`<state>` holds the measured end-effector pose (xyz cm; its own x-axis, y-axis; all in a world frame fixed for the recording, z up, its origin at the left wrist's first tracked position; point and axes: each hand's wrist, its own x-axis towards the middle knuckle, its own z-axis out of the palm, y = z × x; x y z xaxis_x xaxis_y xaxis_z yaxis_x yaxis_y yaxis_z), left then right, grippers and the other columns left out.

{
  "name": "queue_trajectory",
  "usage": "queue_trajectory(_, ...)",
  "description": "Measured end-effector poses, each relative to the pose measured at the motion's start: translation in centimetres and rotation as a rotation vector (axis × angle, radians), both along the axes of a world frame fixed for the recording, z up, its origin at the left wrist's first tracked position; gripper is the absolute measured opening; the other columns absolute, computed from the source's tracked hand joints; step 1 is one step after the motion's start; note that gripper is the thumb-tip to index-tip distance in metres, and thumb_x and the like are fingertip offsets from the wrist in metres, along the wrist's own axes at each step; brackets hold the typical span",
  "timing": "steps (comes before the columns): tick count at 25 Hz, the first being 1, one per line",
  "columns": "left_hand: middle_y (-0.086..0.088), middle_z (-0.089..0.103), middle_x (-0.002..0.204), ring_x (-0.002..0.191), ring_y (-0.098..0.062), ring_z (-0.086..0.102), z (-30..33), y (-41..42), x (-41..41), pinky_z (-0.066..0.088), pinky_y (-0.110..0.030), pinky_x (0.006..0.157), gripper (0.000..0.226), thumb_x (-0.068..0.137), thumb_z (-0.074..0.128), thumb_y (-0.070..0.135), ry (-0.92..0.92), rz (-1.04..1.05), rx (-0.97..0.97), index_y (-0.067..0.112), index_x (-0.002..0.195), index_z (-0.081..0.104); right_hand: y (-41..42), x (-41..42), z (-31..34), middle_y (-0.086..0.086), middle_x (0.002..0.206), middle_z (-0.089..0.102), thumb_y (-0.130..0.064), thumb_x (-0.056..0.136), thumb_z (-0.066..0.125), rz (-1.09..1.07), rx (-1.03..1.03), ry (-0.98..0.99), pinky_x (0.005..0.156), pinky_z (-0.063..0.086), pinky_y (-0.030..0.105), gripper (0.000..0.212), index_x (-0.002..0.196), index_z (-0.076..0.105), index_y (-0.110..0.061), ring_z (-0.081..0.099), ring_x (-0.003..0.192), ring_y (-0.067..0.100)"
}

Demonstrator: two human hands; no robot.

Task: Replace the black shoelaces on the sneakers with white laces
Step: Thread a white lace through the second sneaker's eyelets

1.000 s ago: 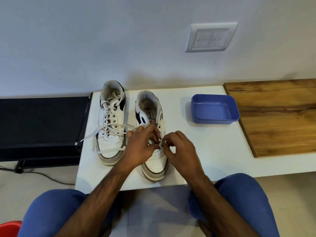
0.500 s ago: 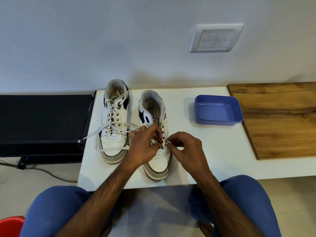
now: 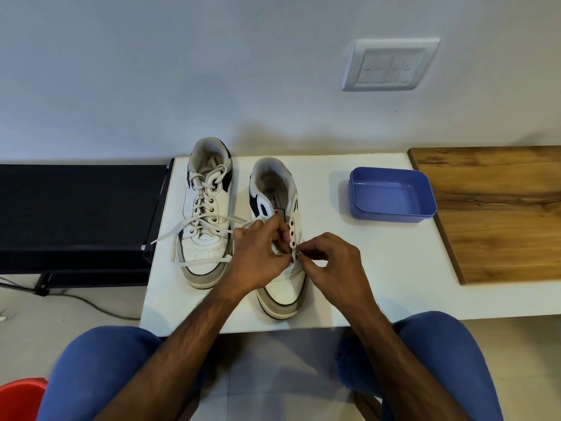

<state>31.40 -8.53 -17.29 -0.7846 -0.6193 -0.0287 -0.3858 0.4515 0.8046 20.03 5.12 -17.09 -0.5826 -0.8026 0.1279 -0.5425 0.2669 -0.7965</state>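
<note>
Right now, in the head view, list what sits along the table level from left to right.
Black bench → laced sneaker → left hand → right hand, both at the second sneaker's white lace → blue tray → wooden board.

The sneakers [image 3: 208, 226] look like smooth white leather with perforated toes, grey suede-like toe bands and flat woven cloth laces [image 3: 194, 262]. They stand on a smooth, matt white surface [image 3: 379, 284] beside a glossy blue plastic tray [image 3: 391, 197]. To the right lies a grained, satin-finished wooden board [image 3: 498, 214].
</note>
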Motion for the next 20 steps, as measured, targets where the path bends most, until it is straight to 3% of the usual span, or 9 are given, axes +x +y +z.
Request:
queue_trajectory(5,0.024,0.068,0.082,0.089,-0.006,0.068,-0.2,-0.2,-0.1,0.046,-0.059,0.094,0.038,0.063,0.076,0.027,0.015,0.005,0.091,0.045,0.085,0.051,0.1,-1.4,0.9,-0.013,0.096,0.074,-0.006,0.088,0.074,0.022,0.108,-0.197,0.080,0.050,0.008,0.021,0.102,0.081,-0.019,0.068,0.091,-0.004)
queue_trajectory(9,0.021,0.069,0.084,0.084,-0.002,0.070,-0.6,-0.3,0.0,0.044,-0.064,0.094,0.039,0.069,0.082,0.018,0.039,-0.028,0.148,0.039,0.089,0.056,-0.3,-1.1,1.0,-0.020,0.083,0.071,-0.009,0.084,0.081,-0.020,0.140,-0.249,0.073,0.048,0.005,0.015,0.092,0.079,-0.022,0.067,0.083,-0.008)
queue_trajectory(12,0.021,0.069,0.090,0.095,-0.006,0.068,-0.5,-0.5,0.5,0.041,-0.063,0.096,0.032,0.077,0.076,0.025,0.042,-0.082,0.131,0.043,0.096,0.057,-0.2,-1.0,1.1,-0.022,0.074,0.069,-0.013,0.083,0.082,-0.046,0.166,-0.285,0.070,0.047,0.004,0.016,0.084,0.074,-0.027,0.066,0.078,-0.009)
queue_trajectory(14,0.023,0.068,0.092,0.105,-0.003,0.055,-0.2,-0.4,0.9,0.035,-0.052,0.099,0.028,0.083,0.072,0.037,-0.012,-0.144,0.010,0.045,0.104,0.056,-0.1,-1.2,1.0,-0.020,0.073,0.070,-0.015,0.085,0.081,-0.044,0.195,-0.281,0.068,0.048,0.006,0.018,0.080,0.071,-0.030,0.067,0.078,-0.005)
queue_trajectory(16,0.029,0.064,0.095,0.103,0.000,0.043,0.1,-0.2,1.1,0.028,-0.040,0.094,0.034,0.084,0.073,0.049,-0.092,-0.188,-0.199,0.044,0.113,0.056,0.0,-1.8,1.1,-0.013,0.077,0.073,-0.015,0.087,0.079,-0.053,0.201,-0.300,0.073,0.052,0.014,0.015,0.081,0.069,-0.025,0.069,0.078,0.002)
queue_trajectory(20,0.037,0.055,0.096,0.098,0.000,0.036,0.2,0.3,0.5,0.019,-0.032,0.083,0.043,0.080,0.076,0.054,-0.102,-0.186,-0.338,0.044,0.118,0.056,0.7,-3.3,1.9,0.007,0.094,0.078,0.000,0.099,0.059,-0.086,-0.083,-0.666,0.083,0.061,0.033,0.004,0.097,0.055,0.001,0.075,0.092,0.020)
